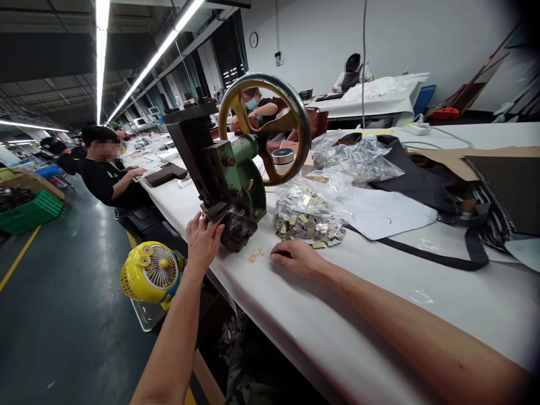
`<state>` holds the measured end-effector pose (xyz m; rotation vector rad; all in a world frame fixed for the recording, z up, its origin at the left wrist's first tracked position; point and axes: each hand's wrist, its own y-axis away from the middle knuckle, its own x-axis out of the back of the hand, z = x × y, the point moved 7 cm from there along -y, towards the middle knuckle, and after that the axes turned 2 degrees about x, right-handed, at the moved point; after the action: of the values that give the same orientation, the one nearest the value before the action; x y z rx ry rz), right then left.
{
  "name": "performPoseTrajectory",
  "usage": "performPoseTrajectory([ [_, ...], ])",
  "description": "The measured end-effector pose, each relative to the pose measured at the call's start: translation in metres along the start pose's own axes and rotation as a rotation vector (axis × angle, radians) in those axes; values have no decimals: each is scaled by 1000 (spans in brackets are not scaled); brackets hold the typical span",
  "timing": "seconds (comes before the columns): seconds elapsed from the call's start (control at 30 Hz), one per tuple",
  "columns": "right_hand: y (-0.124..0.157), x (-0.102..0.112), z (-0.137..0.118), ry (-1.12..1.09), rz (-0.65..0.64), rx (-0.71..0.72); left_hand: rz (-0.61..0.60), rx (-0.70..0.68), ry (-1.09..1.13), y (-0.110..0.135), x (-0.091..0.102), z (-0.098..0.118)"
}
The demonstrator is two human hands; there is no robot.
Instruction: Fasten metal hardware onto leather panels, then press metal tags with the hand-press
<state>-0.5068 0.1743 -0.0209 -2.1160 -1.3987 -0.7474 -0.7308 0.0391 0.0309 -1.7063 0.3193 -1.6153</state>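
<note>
Green flywheel press (248, 191) stands on the white surface (320, 315), its lower die end near the edge. The left hand (205, 239) lies against that die end, fingers bent over it; whether it grips, I cannot tell. The right hand (293, 257) rests loosely curled and empty, near a small gold-coloured metal piece (255, 255) and just below a clear bag of metal tags (307, 216). A co-worker (103, 169) in black sits along the same surface. Long ceiling lights (100, 56) run above a grey floor (63, 326) marked with a yellow line (19, 253), and a wall clock (253, 39) hangs far off.
</note>
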Motion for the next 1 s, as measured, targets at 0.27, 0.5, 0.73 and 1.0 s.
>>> performPoseTrajectory([
  [0.27, 2, 1, 0, 14, 4, 9, -214, -103, -172, -7, 8, 2],
  [0.5, 5, 2, -3, 23, 13, 34, -254, -182, -85, -4, 5, -8],
  [0.73, 3, 0, 1, 25, 7, 31, -171, -67, 126, -9, -12, -6],
  [1.0, 3, 1, -2, 26, 7, 26, -131, -40, 136, -4, -14, -7],
])
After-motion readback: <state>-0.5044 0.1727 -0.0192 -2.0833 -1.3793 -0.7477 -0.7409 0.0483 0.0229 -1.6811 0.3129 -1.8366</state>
